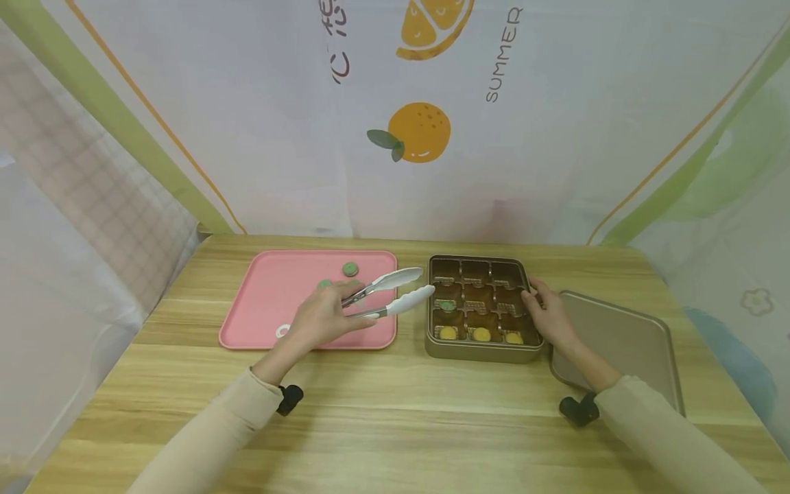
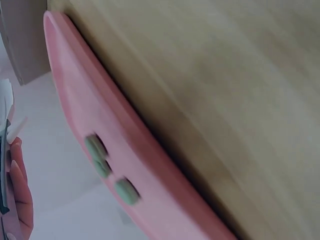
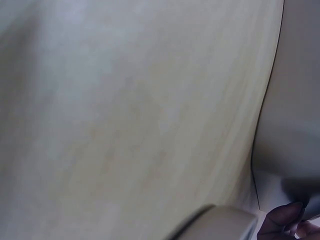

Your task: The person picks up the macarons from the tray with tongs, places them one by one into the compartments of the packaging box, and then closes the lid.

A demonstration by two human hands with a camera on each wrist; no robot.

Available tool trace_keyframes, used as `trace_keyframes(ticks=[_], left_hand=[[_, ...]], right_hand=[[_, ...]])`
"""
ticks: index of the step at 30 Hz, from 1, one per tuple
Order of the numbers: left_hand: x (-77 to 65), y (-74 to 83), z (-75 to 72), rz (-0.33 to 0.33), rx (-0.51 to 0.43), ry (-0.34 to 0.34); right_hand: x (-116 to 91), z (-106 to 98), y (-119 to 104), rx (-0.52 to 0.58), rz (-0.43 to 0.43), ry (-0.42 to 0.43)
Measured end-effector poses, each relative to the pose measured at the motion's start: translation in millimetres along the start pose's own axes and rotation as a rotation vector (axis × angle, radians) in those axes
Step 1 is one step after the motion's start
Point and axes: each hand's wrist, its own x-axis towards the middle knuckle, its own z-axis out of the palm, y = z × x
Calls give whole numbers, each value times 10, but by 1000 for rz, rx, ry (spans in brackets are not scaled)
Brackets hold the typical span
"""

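"What's the setting?"

"A wood-grained bench (image 1: 395,425) bearing a pink tray (image 1: 265,288), a brown box (image 1: 484,353) and a flat lid (image 1: 623,336); behind hangs a cloth (image 1: 395,199) printed with oranges."

"And the hands?"

"The left hand (image 1: 321,319) is over the tray, fingers curled round tongs (image 1: 390,280) (their white tips apart, just left of the box). The right hand (image 1: 549,315) grips the box's right rim."

"Do the views differ?"

"The left wrist's shows three green macarons (image 2: 126,191) on the tray, partly covered in the head's. Only the head's looks inside the box: yellow macarons (image 1: 481,334) fill the nearest row; behind, leftmost, sits a green one (image 1: 447,306)."
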Motion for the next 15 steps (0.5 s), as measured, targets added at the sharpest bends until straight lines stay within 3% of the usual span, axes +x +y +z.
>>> trace_keyframes(ticks=[4,11,15], left_hand=[[-60,-130,-66,-26,14,5],[-164,-348,-180,-127,30,1],[-225,-459,-240,-143,36,-3]], right_hand=[[0,3,4,-2,2,6],[5,3,-7,-12,3,9],[4,-7,-15,-10,4,4]])
